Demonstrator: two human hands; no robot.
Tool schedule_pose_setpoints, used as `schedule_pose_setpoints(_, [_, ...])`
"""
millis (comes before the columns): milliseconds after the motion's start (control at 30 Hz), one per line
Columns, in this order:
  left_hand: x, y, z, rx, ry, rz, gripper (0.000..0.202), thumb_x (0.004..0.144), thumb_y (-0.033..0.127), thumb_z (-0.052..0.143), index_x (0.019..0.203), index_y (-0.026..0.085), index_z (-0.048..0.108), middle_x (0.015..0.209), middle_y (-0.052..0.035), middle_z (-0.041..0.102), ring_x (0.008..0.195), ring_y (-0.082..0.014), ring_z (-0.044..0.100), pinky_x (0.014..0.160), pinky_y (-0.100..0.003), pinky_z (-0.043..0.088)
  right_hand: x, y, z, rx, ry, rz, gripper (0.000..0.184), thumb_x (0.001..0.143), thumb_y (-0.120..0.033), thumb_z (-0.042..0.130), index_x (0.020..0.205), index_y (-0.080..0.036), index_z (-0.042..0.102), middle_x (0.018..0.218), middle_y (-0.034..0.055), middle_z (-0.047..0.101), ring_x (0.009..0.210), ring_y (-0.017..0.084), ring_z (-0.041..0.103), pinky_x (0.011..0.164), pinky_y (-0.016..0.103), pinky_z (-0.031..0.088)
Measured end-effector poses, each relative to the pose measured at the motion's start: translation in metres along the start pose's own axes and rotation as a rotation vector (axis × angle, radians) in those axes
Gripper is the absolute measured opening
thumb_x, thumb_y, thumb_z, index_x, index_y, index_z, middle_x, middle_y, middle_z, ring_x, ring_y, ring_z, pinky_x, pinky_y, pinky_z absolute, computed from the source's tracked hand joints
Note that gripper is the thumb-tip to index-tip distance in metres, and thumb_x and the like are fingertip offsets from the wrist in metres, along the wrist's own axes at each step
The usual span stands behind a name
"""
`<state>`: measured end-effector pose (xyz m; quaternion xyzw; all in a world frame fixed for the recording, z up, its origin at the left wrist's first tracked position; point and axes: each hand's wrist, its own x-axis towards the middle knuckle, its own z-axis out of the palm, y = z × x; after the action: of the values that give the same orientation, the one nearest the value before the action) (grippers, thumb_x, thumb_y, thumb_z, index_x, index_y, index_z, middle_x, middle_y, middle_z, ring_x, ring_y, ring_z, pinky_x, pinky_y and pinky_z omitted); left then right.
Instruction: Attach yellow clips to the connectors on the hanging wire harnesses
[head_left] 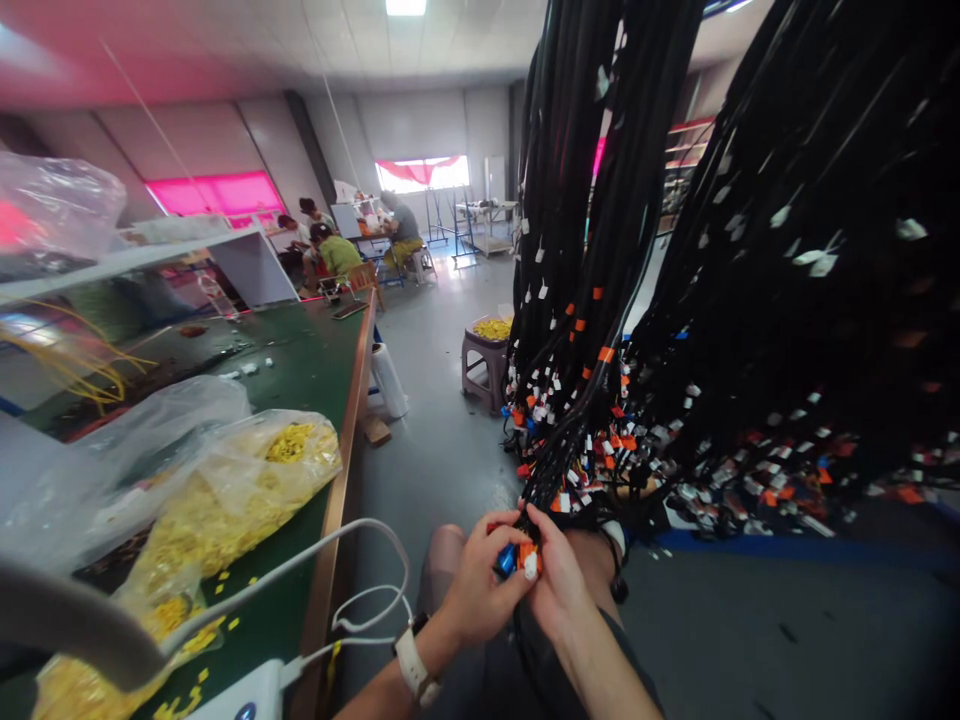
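In front of my lap, both hands meet at the lower end of a black wire harness [559, 462]. My left hand [480, 580], with a watch on its wrist, is closed around a cluster of connectors. A blue connector [506, 561] and an orange connector [527, 556] with a white piece show between the fingers. My right hand [553, 570] closes on the same bundle from the other side, its thumb and fingers near the orange connector. Small parts inside the grip are partly hidden by my fingers.
Many black harnesses [600, 200] hang at the right, ending in white and orange connectors. On the green table [300, 370] lies a plastic bag [247, 490] of yellow pieces. A white cable [300, 560] loops over the table edge. A stool [484, 365] stands ahead; people sit farther back.
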<state>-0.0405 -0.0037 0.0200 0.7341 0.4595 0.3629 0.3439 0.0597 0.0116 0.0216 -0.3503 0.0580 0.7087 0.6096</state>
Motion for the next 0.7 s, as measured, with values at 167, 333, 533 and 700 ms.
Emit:
schedule_pose_setpoints(167, [-0.001, 0.0, 0.0, -0.011, 0.01, -0.001, 0.021, 0.074, 0.017, 0.061, 0.094, 0.021, 0.064, 0.117, -0.0092, 0.054, 0.109, -0.0231, 0.049, 0.094, -0.037, 0.036, 0.001, 0.0, -0.001, -0.007, 0.015, 0.005, 0.012, 0.068, -0.018, 0.065, 0.079, -0.014, 0.062, 0.066, 0.0008, 0.066, 0.055, 0.013, 0.06, 0.05, 0.022, 0.049])
schedule_pose_setpoints(333, [0.002, -0.004, -0.003, -0.101, -0.083, 0.02, 0.024, 0.074, 0.02, 0.062, 0.097, 0.021, 0.065, 0.119, -0.0099, 0.053, 0.114, -0.0233, 0.047, 0.097, -0.036, 0.035, 0.003, -0.003, -0.003, 0.004, 0.004, 0.045, 0.007, 0.07, -0.017, 0.063, 0.076, -0.014, 0.061, 0.061, 0.0, 0.064, 0.051, 0.012, 0.058, 0.048, 0.021, 0.048])
schedule_pose_setpoints(533, [0.0, -0.004, -0.001, 0.001, -0.028, 0.03, 0.021, 0.079, 0.018, 0.055, 0.099, 0.02, 0.062, 0.118, -0.0101, 0.053, 0.111, -0.0217, 0.048, 0.095, -0.036, 0.037, 0.002, -0.002, 0.0, 0.01, 0.021, 0.016, 0.003, 0.071, -0.016, 0.062, 0.071, -0.016, 0.059, 0.061, -0.0002, 0.065, 0.05, 0.01, 0.058, 0.047, 0.019, 0.048])
schedule_pose_setpoints(700, [-0.002, 0.006, -0.001, 0.11, 0.008, 0.057, 0.018, 0.082, 0.018, 0.05, 0.096, 0.018, 0.062, 0.112, -0.0112, 0.055, 0.106, -0.0223, 0.049, 0.091, -0.037, 0.039, 0.001, 0.002, 0.001, -0.02, -0.001, 0.024, 0.008, 0.068, -0.018, 0.064, 0.066, -0.017, 0.056, 0.061, -0.0005, 0.064, 0.052, 0.011, 0.06, 0.047, 0.019, 0.049])
